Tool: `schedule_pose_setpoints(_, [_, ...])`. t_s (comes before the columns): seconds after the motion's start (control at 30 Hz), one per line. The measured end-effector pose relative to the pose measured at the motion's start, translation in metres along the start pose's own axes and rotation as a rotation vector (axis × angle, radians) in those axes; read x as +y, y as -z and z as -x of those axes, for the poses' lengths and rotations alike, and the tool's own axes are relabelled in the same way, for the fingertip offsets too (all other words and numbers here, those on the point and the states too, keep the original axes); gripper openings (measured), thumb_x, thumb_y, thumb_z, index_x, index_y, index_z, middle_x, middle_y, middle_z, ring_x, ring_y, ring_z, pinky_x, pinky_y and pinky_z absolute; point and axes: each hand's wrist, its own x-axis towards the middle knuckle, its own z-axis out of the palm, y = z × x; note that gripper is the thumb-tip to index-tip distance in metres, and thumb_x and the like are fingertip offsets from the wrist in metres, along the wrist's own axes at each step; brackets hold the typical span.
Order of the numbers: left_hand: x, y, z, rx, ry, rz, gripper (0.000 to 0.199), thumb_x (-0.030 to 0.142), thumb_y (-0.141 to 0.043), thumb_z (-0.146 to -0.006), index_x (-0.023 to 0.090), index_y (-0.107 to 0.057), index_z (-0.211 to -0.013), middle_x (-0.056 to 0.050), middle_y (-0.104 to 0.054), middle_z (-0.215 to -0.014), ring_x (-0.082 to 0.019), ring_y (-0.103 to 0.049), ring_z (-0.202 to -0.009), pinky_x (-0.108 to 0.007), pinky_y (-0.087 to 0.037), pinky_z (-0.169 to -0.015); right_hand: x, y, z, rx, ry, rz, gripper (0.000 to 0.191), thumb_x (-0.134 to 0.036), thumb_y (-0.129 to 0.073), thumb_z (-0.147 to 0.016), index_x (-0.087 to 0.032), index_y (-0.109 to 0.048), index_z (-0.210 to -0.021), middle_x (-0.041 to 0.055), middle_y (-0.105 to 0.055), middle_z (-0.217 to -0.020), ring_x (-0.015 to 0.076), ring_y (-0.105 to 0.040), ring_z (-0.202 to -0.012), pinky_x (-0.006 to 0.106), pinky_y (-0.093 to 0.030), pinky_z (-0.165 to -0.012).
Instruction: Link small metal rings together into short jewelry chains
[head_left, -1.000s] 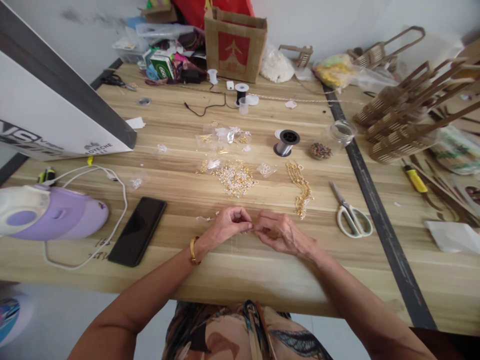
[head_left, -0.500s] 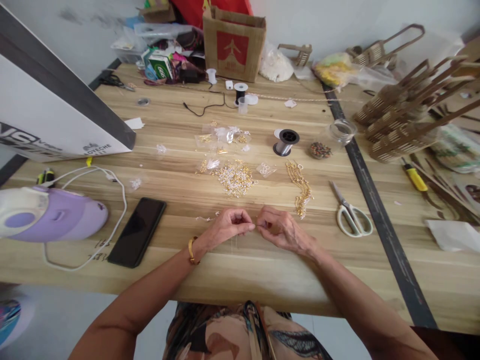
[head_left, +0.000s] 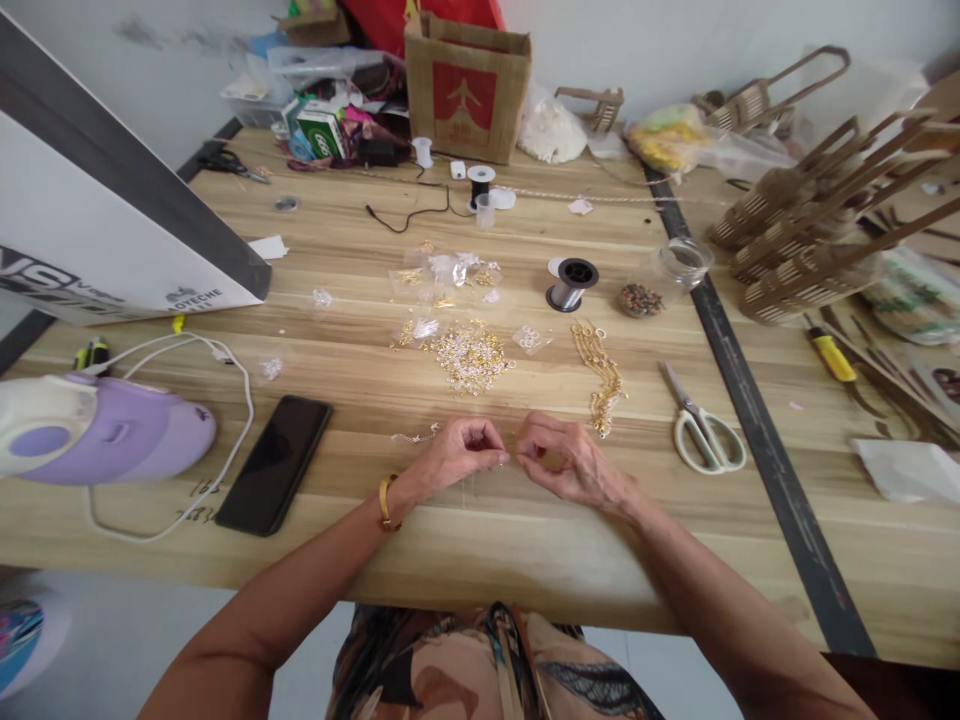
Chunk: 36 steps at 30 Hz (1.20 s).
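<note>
My left hand (head_left: 463,452) pinches thumb against forefinger over the table's front part; a thin clear thread (head_left: 468,490) hangs below it, and a tiny bright speck shows at its fingertips. Beside its knuckles lies a short strand of small beads (head_left: 414,437), partly hidden by the hand. Facing it across a narrow gap, my right hand (head_left: 559,458) is also closed in a pinch; what it holds is too fine to make out. Just beyond both hands spreads a pile of gold and clear beads (head_left: 472,357). Gold chains (head_left: 598,375) lie beyond my right hand.
White-handled scissors (head_left: 705,430) lie to the right, a black phone (head_left: 275,465) to the left. Farther back are a wire spool (head_left: 574,286), small bead bags (head_left: 450,272) and a jar of coloured beads (head_left: 641,298). A purple-and-white device (head_left: 112,425) sits at far left.
My hands have drawn slightly apart, so a small gap now shows between the fingertips. The things on the table have not moved.
</note>
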Motion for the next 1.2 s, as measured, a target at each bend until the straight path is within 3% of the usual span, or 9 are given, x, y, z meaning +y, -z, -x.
schedule_pose_setpoints(0.2, [-0.0004, 0.0017, -0.0022, 0.013, 0.014, 0.109, 0.023, 0.03, -0.071, -0.067, 0.012, -0.057, -0.066, 0.0, -0.058, -0.06, -0.008, -0.051, -0.054, -0.02, -0.041, -0.054, 0.0014, -0.0044, 0.0013, -0.077, 0.031, -0.027, 0.007, -0.012, -0.052, -0.085, -0.017, -0.057, -0.082, 0.0024, -0.055, -0.077, 0.012, -0.051, -0.066, 0.023, -0.04, -0.06])
schedule_pose_setpoints(0.77, [-0.0083, 0.0013, -0.0069, 0.057, -0.009, 0.119, 0.018, 0.017, -0.074, -0.058, 0.012, -0.058, -0.063, 0.002, -0.057, -0.059, -0.007, -0.049, -0.055, -0.019, -0.037, -0.054, 0.0021, -0.0076, -0.0014, -0.12, 0.065, -0.04, 0.01, -0.013, -0.049, -0.087, -0.017, -0.058, -0.084, 0.0046, -0.058, -0.084, 0.0124, -0.054, -0.071, 0.023, -0.043, -0.064])
schedule_pose_setpoints(1.2, [-0.0006, 0.0014, -0.0039, 0.038, 0.005, 0.172, 0.023, 0.026, -0.075, -0.063, 0.013, -0.056, -0.065, 0.001, -0.061, -0.059, -0.009, -0.055, -0.056, -0.02, -0.042, -0.055, 0.0024, -0.0069, -0.0018, -0.111, 0.043, -0.045, 0.011, -0.014, -0.05, -0.087, -0.017, -0.059, -0.082, 0.0044, -0.059, -0.083, 0.0136, -0.057, -0.073, 0.024, -0.045, -0.067])
